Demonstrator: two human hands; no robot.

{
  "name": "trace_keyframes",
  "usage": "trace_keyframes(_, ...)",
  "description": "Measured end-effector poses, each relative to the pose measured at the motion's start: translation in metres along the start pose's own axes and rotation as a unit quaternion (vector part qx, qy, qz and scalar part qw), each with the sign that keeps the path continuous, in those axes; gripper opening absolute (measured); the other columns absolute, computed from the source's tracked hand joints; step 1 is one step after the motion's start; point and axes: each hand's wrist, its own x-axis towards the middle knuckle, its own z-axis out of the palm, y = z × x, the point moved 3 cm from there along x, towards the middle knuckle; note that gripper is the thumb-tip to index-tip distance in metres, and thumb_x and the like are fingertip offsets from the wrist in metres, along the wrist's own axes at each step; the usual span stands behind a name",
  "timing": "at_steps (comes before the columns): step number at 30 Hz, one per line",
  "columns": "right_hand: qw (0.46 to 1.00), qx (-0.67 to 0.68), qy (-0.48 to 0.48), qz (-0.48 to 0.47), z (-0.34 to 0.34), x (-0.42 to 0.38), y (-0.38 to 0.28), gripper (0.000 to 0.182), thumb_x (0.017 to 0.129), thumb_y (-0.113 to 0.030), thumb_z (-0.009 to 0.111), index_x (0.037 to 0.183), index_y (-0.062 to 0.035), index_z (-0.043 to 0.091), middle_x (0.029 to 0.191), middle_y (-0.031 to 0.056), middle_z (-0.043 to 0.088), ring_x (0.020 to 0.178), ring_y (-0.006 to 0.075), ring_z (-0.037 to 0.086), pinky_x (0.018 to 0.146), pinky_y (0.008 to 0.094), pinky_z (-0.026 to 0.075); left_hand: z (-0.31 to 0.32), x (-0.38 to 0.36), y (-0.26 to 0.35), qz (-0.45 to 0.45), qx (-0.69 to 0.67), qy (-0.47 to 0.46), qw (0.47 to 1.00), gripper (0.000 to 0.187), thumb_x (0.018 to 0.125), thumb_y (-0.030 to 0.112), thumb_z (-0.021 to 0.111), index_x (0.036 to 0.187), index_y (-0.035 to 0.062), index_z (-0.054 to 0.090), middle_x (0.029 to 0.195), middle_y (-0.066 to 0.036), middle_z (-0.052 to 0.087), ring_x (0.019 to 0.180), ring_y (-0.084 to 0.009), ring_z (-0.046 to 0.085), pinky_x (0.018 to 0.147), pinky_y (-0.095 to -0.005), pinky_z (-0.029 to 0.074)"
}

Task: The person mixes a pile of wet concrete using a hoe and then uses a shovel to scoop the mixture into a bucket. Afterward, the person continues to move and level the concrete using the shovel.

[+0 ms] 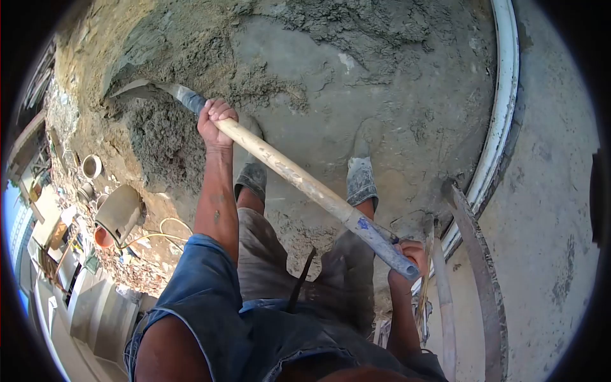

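Observation:
My left hand (217, 120) is wrapped round the wooden shovel handle (286, 169), just below the metal socket. The shovel blade (137, 89) is at the upper left, over the edge of a heap of wet grey mortar (168, 140). At the lower right, my right hand (412, 256) closes round the handle near its blue-grey end. The handle runs diagonally across my body, above my legs. My mud-covered boots (361, 172) stand in wet, partly smoothed mortar (299, 57).
A pale curved edge strip (503, 95) borders the concrete floor (547, 178) on the right. Long boards (480, 274) lean near my right hand. On the left are a bucket (119, 210), a yellow hose (153, 235), rubble and scattered debris.

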Motion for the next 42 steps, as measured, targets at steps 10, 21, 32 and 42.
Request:
trace_keyframes(10,0.786,-0.217,0.455,0.357,-0.281,-0.102,-0.026,0.023,0.079,-0.015,0.064,0.068,-0.0115,0.045,0.049,-0.0031,0.035,0.036,0.0056,0.032,0.032,0.0228,0.024,-0.123,-0.060,-0.449,-0.337,0.138,0.424,0.829,0.011,0.079,0.008,0.061,0.076,0.0063,0.051,0.063,-0.004,0.050,0.053,-0.0169,0.051,0.050,-0.0340,0.046)
trace_keyframes(21,0.905,-0.161,0.258,0.296,-0.045,0.021,0.026,0.022,0.079,-0.007,0.060,0.065,-0.0105,0.043,0.049,-0.0025,0.038,0.034,0.0073,0.036,0.033,0.0235,0.027,-0.199,0.029,-0.159,-0.162,0.152,0.449,0.865,0.011,0.083,0.007,0.056,0.077,0.0076,0.046,0.062,-0.003,0.044,0.051,-0.0154,0.045,0.052,-0.0331,0.044)
trace_keyframes(32,0.952,-0.090,0.191,0.223,0.054,-0.001,0.005,0.006,0.076,0.001,0.050,0.073,-0.0040,0.052,0.053,0.0002,0.047,0.045,0.0083,0.045,0.041,0.0229,0.036,-0.084,-0.060,0.062,0.003,0.126,0.403,0.906,0.013,0.082,0.010,0.056,0.074,0.0094,0.047,0.061,0.000,0.045,0.055,-0.0128,0.046,0.059,-0.0314,0.043)
trace_keyframes(42,0.977,-0.177,0.083,-0.090,0.170,0.013,-0.137,0.019,0.087,-0.018,0.058,0.088,0.0005,0.057,0.099,0.0138,0.059,0.092,0.0195,0.054,0.083,0.0353,0.044,0.052,-0.078,0.220,0.114,-0.041,-0.080,0.989,0.013,0.081,0.007,0.052,0.072,0.0111,0.043,0.058,0.004,0.040,0.052,-0.0080,0.044,0.056,-0.0264,0.039)
